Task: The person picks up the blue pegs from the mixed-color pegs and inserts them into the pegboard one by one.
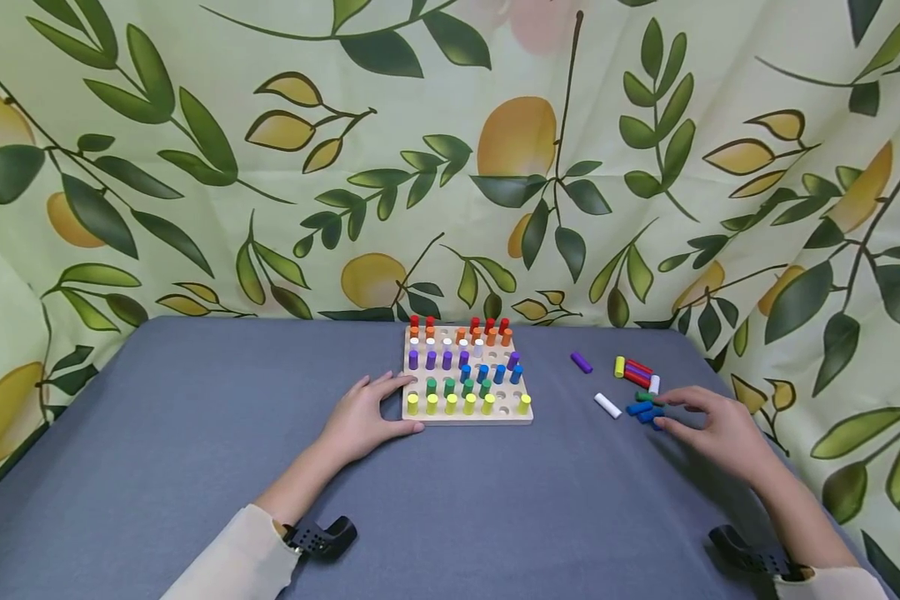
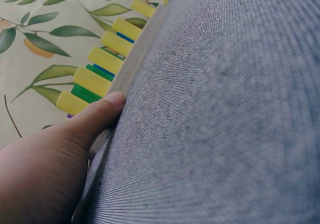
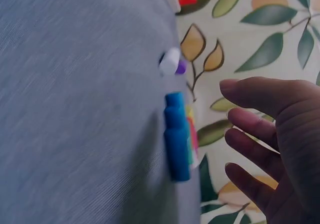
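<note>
My left hand (image 1: 363,421) holds a wooden pegboard (image 1: 468,420) at its near left corner. Its thumb (image 2: 102,115) presses the front edge in the left wrist view, and the index fingertip lies at the left side. Coloured pegs stand upright in rows: red at the back, then orange, white, purple, blue, green, and yellow pegs (image 1: 450,404) in front. Over a loose pile at the right, my right hand (image 1: 716,425) hovers with fingers parted and nothing between them. Blue pegs (image 1: 640,408) and a green peg (image 1: 645,397) lie below its fingertips. Blue pegs (image 3: 177,154) also show apart from that hand in the right wrist view.
Behind the pile lie red pegs (image 1: 636,377), a yellow peg (image 1: 619,367) and a white peg (image 1: 654,384). Between pile and board are a purple peg (image 1: 581,362) and another white peg (image 1: 607,406). A leaf-patterned curtain (image 1: 435,217) hangs behind the grey-blue tablecloth (image 1: 495,508).
</note>
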A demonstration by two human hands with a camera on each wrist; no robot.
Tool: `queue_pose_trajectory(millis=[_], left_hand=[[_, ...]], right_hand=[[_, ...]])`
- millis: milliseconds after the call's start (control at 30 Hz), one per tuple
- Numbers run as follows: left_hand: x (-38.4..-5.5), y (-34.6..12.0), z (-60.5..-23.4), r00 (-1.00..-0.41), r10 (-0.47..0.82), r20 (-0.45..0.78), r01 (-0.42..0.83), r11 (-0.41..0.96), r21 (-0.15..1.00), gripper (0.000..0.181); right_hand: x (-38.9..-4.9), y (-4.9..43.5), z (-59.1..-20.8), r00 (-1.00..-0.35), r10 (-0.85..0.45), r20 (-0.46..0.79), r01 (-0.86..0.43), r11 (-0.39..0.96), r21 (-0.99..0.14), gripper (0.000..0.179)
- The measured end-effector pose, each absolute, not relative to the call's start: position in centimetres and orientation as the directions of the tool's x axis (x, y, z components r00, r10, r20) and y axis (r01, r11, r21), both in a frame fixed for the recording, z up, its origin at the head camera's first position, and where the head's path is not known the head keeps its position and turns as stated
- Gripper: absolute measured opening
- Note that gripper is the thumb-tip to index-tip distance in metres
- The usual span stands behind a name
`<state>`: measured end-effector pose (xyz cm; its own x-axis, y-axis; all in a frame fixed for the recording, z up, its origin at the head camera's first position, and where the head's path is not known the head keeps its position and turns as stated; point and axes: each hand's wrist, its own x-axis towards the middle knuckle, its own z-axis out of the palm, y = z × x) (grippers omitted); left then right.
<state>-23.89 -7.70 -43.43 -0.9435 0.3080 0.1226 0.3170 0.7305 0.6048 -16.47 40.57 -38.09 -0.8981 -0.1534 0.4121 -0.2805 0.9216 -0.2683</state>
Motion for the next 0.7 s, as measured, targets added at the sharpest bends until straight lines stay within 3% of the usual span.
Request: queue_pose_trajectory(millis=[700], left_hand=[[-24.0, -7.8, -43.7, -0.945, 0.303, 0.125, 0.315, 0.732, 0.605, 0.077]], right_hand=[[-16.5, 42.0, -41.4, -0.934, -0.082, 0.348, -0.211, 0.912, -0.351, 0.017]])
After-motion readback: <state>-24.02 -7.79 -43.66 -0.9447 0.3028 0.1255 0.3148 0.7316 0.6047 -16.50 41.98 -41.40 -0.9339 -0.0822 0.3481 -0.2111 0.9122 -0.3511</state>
